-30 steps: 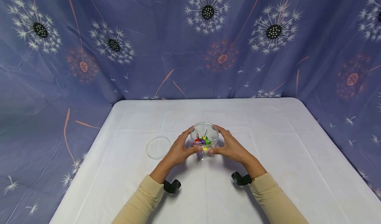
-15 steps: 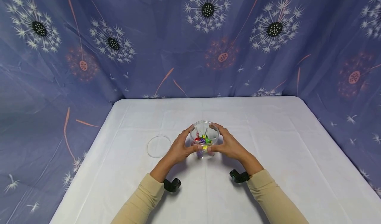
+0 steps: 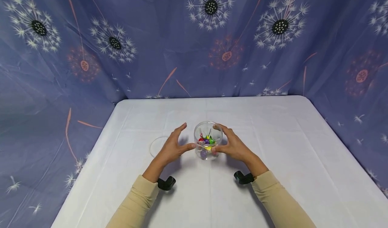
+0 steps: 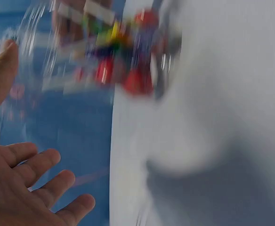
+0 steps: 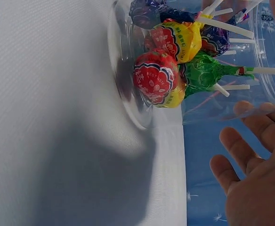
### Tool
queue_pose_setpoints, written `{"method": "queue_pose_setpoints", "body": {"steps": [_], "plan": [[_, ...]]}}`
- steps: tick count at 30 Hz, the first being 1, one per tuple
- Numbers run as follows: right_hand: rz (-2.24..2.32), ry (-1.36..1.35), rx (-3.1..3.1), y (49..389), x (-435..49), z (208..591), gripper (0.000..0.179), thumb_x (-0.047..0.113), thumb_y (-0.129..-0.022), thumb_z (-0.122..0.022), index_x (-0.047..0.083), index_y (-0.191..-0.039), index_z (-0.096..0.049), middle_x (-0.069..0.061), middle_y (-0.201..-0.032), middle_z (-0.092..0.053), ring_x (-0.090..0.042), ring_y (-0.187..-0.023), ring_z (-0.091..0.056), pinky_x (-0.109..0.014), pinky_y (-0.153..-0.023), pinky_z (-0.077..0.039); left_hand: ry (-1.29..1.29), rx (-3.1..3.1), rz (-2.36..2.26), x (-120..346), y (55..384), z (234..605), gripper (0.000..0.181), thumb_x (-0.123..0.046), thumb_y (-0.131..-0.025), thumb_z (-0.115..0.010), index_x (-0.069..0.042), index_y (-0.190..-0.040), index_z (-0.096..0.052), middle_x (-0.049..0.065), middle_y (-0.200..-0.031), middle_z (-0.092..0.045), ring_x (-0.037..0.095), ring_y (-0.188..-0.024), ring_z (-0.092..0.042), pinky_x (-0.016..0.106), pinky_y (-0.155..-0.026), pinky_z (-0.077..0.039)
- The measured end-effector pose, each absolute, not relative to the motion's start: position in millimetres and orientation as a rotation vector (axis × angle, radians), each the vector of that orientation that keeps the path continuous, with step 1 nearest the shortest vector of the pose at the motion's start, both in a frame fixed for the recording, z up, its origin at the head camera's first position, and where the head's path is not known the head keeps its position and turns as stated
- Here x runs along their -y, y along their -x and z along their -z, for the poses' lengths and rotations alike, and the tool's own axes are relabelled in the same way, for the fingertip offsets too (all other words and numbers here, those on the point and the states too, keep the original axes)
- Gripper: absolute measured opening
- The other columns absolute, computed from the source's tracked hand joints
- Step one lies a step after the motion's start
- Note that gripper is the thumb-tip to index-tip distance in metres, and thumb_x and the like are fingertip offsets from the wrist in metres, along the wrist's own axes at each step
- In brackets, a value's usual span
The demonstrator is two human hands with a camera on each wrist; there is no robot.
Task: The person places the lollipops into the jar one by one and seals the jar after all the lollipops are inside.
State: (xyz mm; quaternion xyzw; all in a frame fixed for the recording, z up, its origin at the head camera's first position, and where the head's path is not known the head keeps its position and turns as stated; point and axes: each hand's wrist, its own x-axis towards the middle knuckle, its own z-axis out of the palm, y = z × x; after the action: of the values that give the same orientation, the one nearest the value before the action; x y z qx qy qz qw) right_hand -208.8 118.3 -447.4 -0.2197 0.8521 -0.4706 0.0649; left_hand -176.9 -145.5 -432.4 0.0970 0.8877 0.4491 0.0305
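A clear plastic jar [image 3: 198,151], lidless, stands upright on the white-covered table with several wrapped lollipops [image 3: 207,140] inside. In the right wrist view, a red lollipop [image 5: 152,77] and a green lollipop [image 5: 199,70] show through its wall, their white sticks toward the mouth. My right hand [image 3: 234,148] holds the jar's right side, thumb in front and fingers behind the rim. On the other side my left hand [image 3: 172,150] is spread wide, fingers off the jar and thumb tip close to its wall. The left wrist view is blurred.
A clear round lid [image 3: 155,146] lies flat on the table, left of the jar and partly hidden by my left hand. The white tablecloth [image 3: 272,130] reaches back to a blue dandelion-print curtain [image 3: 151,46].
My left hand has let go of the jar and moved left, its fingers spreading and now covering part of the lid. The right hand keeps its hold, and the jar stays in place.
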Motion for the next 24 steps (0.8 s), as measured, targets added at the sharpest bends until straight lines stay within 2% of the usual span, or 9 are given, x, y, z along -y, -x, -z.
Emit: {"method": "queue_pose_setpoints", "body": {"steps": [5,9,15,24], "plan": [[1.401,0.665,-2.576,210.4,-118.9,446.8,0.092,0.039,-0.067,-0.083,0.031,-0.144,-0.033,0.003,-0.144,-0.044,-0.025,-0.135,-0.032,-0.059,-0.109,-0.025,-0.162,-2.785,-1.278,188.0,177.4,426.6,0.095,-0.053,-0.076,-0.071,-0.028,-0.151,-0.019,0.007,-0.157,-0.021,0.033,-0.145,-0.019,0.06,-0.111,-0.026],[1.396,0.671,-2.576,210.3,-118.7,446.1,0.093,0.042,-0.067,-0.082,0.03,-0.145,-0.033,0.003,-0.145,-0.043,-0.026,-0.135,-0.032,-0.06,-0.108,-0.026,-0.108,-2.811,-1.176,212.3,176.9,428.9,0.1,-0.056,-0.075,-0.072,-0.022,-0.152,-0.017,0.011,-0.157,-0.019,0.035,-0.144,-0.018,0.06,-0.11,-0.026],[1.373,0.639,-2.589,208.7,-118.9,446.6,0.092,0.037,-0.069,-0.083,0.032,-0.145,-0.032,0.004,-0.145,-0.042,-0.024,-0.133,-0.033,-0.061,-0.107,-0.027,-0.061,-2.83,-1.074,231.1,176.4,438.4,0.105,-0.053,-0.073,-0.075,-0.014,-0.151,-0.017,0.013,-0.157,-0.018,0.034,-0.145,-0.015,0.057,-0.112,-0.025],[1.381,0.643,-2.568,208.4,-116.6,444.1,0.09,0.033,-0.07,-0.083,0.035,-0.145,-0.031,0.003,-0.146,-0.042,-0.027,-0.135,-0.032,-0.062,-0.108,-0.026,-0.057,-2.842,-0.961,249.3,172.0,452.1,0.108,-0.052,-0.07,-0.078,-0.011,-0.151,-0.019,0.021,-0.156,-0.017,0.04,-0.144,-0.013,0.061,-0.112,-0.022]]}}
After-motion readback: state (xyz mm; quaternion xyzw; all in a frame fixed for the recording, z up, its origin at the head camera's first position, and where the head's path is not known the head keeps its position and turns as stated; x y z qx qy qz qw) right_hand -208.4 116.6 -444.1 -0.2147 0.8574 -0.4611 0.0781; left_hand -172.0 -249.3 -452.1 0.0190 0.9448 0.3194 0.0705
